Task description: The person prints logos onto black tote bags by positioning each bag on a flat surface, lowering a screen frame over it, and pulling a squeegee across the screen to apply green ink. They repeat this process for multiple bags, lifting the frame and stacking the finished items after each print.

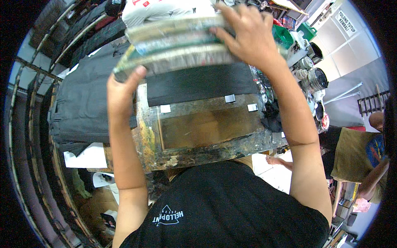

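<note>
A paint-stained screen printing frame [186, 58] is raised and tilted above the worktable, blurred by motion. My left hand [124, 87] grips its near left corner, thumb on top and the other fingers hidden underneath. At the frame's far right side, my right hand [248, 37] holds the far bar between thumb and fingers. Below the frame a black cloth [202, 87] lies flat on a brown board [202, 126]. Small white tabs [165, 108] sit along and near the cloth's front edge.
A pile of dark garments [91, 99] covers the table's left, with white paper [85, 156] beneath. White printed fabric [165, 12] lies at the back. Tubs and cans [314, 80] line the right side. Racks [31, 107] stand left; another person [355, 157] is at right.
</note>
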{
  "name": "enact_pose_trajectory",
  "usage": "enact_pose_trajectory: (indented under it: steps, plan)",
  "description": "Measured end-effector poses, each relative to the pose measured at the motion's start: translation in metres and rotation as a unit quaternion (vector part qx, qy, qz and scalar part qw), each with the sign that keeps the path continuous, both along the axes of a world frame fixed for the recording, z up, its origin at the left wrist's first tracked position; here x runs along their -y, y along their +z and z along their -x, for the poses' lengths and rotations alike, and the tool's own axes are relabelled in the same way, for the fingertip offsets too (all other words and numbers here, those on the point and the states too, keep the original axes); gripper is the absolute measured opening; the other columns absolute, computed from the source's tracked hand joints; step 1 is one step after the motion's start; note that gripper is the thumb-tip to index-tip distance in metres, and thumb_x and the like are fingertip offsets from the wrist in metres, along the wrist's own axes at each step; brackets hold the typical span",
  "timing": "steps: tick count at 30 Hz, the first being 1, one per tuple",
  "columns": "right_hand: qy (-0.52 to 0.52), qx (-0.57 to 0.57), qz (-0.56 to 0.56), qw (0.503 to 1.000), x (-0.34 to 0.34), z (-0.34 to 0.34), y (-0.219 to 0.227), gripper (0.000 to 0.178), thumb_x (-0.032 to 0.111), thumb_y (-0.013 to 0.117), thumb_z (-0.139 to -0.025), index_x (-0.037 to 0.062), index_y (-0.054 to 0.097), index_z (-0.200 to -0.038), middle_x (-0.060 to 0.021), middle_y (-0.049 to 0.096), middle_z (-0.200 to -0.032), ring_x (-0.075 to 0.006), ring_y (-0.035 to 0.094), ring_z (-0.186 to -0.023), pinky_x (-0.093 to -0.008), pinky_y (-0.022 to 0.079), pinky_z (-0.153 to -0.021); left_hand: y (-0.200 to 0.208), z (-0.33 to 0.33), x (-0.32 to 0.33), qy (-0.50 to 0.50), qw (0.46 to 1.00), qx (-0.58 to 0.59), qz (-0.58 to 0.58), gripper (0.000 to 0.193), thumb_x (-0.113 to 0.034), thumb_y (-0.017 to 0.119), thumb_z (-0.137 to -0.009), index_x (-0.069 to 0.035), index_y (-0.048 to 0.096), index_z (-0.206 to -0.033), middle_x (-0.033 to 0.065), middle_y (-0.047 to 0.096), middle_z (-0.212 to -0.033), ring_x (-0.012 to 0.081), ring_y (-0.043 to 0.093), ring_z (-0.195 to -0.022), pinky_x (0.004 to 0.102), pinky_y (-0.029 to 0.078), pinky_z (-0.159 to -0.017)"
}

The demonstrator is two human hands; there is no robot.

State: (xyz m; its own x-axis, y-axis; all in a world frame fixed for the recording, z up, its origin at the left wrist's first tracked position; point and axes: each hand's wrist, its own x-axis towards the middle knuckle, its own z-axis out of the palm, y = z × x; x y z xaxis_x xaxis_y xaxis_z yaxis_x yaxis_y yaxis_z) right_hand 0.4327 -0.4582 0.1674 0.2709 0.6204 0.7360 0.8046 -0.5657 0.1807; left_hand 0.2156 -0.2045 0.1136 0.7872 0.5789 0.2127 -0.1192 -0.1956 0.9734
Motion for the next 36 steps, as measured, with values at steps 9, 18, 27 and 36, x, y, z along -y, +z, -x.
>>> enact_pose_trajectory:
  steps: [9, 18, 27, 36]
  plan:
    - [0.007, 0.007, -0.035, 0.999, 0.011, 0.033, -0.028, 0.049, 0.054, 0.073, -0.089, 0.0139, 0.070, -0.117, -0.0102, 0.063, -0.099, -0.0307, 0.058, -0.099, -0.0465, 0.036, -0.092, -0.110, 0.011, -0.001, 0.062, 0.990, 0.123, -0.022, 0.072, -0.052, 0.077, -0.095, 0.003, 0.054, -0.137, 0.0096, 0.064, -0.125, 0.0181, 0.060, -0.115, 0.0355, 0.047, -0.102]
    - [0.009, -0.147, 0.029, 0.989, -0.038, -0.024, 0.077, 0.066, 0.069, 0.046, -0.103, 0.0075, 0.068, -0.103, -0.0081, 0.060, -0.086, -0.0230, 0.054, -0.088, -0.0400, 0.043, -0.086, -0.175, 0.024, -0.001, -0.069, 0.778, -0.347, -0.520, 0.114, -0.078, 0.066, -0.081, -0.016, 0.026, -0.168, 0.0217, 0.013, -0.175, 0.0451, 0.011, -0.161, 0.0662, 0.011, -0.126]
    - [-0.023, -0.104, 0.020, 0.994, -0.038, -0.025, 0.082, 0.066, 0.068, 0.046, -0.103, 0.0077, 0.070, -0.105, -0.0106, 0.062, -0.087, -0.0226, 0.052, -0.086, -0.0402, 0.040, -0.084, -0.167, 0.025, -0.002, -0.017, 0.837, -0.274, -0.474, 0.097, -0.069, 0.068, -0.087, -0.005, 0.046, -0.156, 0.0283, 0.040, -0.161, 0.0445, 0.035, -0.151, 0.0558, 0.027, -0.123]
    - [0.008, -0.130, 0.008, 0.991, -0.036, -0.020, 0.087, 0.066, 0.069, 0.046, -0.102, 0.0068, 0.069, -0.101, -0.0116, 0.063, -0.088, -0.0241, 0.055, -0.087, -0.0421, 0.041, -0.089, -0.173, -0.060, -0.108, 0.254, 0.939, -0.185, 0.139, 0.057, -0.035, 0.078, -0.097, 0.019, 0.062, -0.110, 0.0173, 0.072, -0.089, 0.0200, 0.068, -0.062, 0.0305, 0.054, -0.054]
